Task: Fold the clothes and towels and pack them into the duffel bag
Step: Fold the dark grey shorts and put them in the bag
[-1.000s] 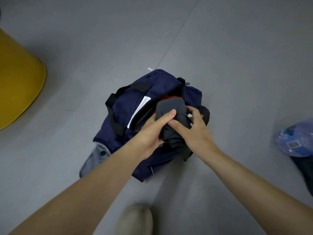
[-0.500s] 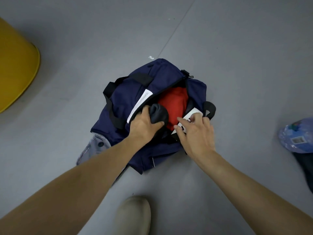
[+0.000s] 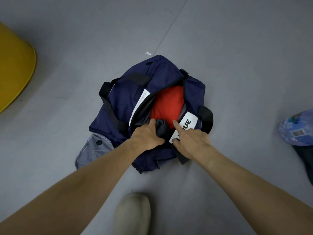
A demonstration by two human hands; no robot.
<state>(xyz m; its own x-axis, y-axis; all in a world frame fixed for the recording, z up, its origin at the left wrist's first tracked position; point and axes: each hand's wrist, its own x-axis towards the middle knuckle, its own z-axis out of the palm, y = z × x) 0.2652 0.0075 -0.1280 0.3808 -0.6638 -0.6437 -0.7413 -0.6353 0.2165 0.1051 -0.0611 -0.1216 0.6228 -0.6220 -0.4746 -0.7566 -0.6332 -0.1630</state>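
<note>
A navy duffel bag (image 3: 128,100) with black handles lies unzipped on the grey floor. Inside it a folded red garment (image 3: 169,104) fills the far part of the opening. A rolled dark grey garment (image 3: 161,130) sits at the near end of the opening, mostly inside. My left hand (image 3: 146,136) grips that grey roll and presses it down. My right hand (image 3: 191,139) holds the bag's near edge at the white label (image 3: 186,123), index finger pointing out towards the red garment.
A light grey-blue garment (image 3: 92,150) with a button lies half under the bag's left corner. A yellow round object (image 3: 15,68) stands at far left. A blue plastic-wrapped bundle (image 3: 298,128) lies at the right edge. My shoe (image 3: 133,214) is at the bottom centre.
The grey roll has gone from above the bag down into its near end. My right hand left the roll and took the bag's edge by the label. The red garment is now uncovered.
</note>
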